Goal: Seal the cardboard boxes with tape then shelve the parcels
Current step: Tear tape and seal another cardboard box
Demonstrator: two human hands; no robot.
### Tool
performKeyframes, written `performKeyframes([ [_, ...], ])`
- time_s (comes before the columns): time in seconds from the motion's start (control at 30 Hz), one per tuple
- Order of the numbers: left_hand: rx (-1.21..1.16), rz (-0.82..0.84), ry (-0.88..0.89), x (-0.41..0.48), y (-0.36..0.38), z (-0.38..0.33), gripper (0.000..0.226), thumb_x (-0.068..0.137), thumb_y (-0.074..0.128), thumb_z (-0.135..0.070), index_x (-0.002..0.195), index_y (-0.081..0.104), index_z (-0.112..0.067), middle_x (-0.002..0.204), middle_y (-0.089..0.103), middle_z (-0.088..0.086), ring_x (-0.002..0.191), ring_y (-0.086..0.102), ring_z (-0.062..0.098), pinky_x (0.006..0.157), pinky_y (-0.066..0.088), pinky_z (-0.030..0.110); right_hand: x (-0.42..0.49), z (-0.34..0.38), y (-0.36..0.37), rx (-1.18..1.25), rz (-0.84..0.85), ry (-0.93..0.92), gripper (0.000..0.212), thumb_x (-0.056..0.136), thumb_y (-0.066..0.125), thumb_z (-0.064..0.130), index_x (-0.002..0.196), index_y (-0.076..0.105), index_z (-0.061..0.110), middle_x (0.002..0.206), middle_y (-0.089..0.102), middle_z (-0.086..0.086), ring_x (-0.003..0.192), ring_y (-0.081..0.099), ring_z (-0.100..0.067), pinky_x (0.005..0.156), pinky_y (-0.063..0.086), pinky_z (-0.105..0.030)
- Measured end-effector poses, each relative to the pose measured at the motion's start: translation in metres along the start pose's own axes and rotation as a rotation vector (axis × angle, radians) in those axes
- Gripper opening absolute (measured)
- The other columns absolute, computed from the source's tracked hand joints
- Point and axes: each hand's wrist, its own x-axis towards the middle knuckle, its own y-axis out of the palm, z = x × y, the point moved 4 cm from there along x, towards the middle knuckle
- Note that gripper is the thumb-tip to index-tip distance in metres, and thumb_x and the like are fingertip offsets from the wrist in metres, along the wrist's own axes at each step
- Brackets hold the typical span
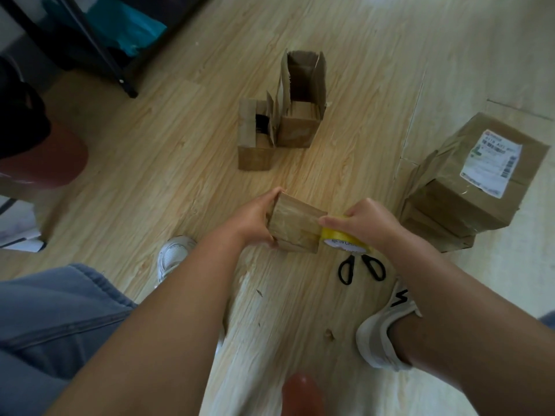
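**One small box mid-taping, two more waiting open**

Looking down from the head view, the person is crouching over the wooden floor (180,139) and working on a small cardboard box (295,225), held just above the boards between both hands. The left hand (255,217) is gripping the box's left end, fingers curled round it. The right hand (365,222) is wrapped round a yellow tape roll (345,240) that is touching the box's right edge, with the thumb pressing down there. Glossy tape is already showing across the box's top, so this seal looks well under way but not cut free. The scissors (362,268) are lying on the floor just below the roll.

To the right, a stack of taped parcels (450,211) is sitting on the floor, the top one bearing a shipping label (492,162). These seem sealed but not shelved.

Farther ahead, two boxes are standing side by side with their flaps up, a short open box (255,154) and a taller open box (300,127). Both are waiting for tape.

A dark rack frame (99,46) is showing at the upper left. I would judge the sealing roughly half done and the shelving not begun.
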Motion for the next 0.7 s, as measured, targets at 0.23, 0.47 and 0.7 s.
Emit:
performKeyframes([
  [0.23,-0.068,0.000,-0.074,0.001,-0.004,0.011,0.126,0.059,0.087,0.006,0.155,0.018,-0.037,0.144,0.047,-0.002,0.131,0.046,0.019,0.103,0.047,0.038,-0.001,0.000,-0.008,0.238,0.103,-0.035,0.063,0.083,0.069,0.058,0.087,0.069,-0.005,0.071,0.052,-0.016,0.066,0.049,-0.018,0.062,0.045,-0.034],
  [0.47,-0.119,0.036,-0.102,0.005,-0.006,0.019,0.125,0.059,0.086,0.008,0.151,0.021,-0.046,0.134,0.054,-0.004,0.118,0.053,0.012,0.092,0.051,0.033,0.013,-0.001,0.013,-0.066,-0.011,0.012,0.053,0.088,0.065,0.052,0.055,0.043,0.015,0.051,0.040,0.002,0.049,0.040,-0.013,0.048,0.030,-0.025],
  [0.7,-0.152,0.029,-0.118,0.005,-0.012,0.030,0.120,0.064,0.083,0.009,0.151,0.019,-0.043,0.124,0.057,-0.005,0.112,0.054,0.012,0.085,0.046,0.025,0.021,0.016,0.024,-0.118,0.004,-0.004,0.047,0.091,0.058,0.061,0.097,0.069,0.016,0.082,0.059,0.001,0.072,0.057,-0.014,0.054,0.038,-0.026],
])
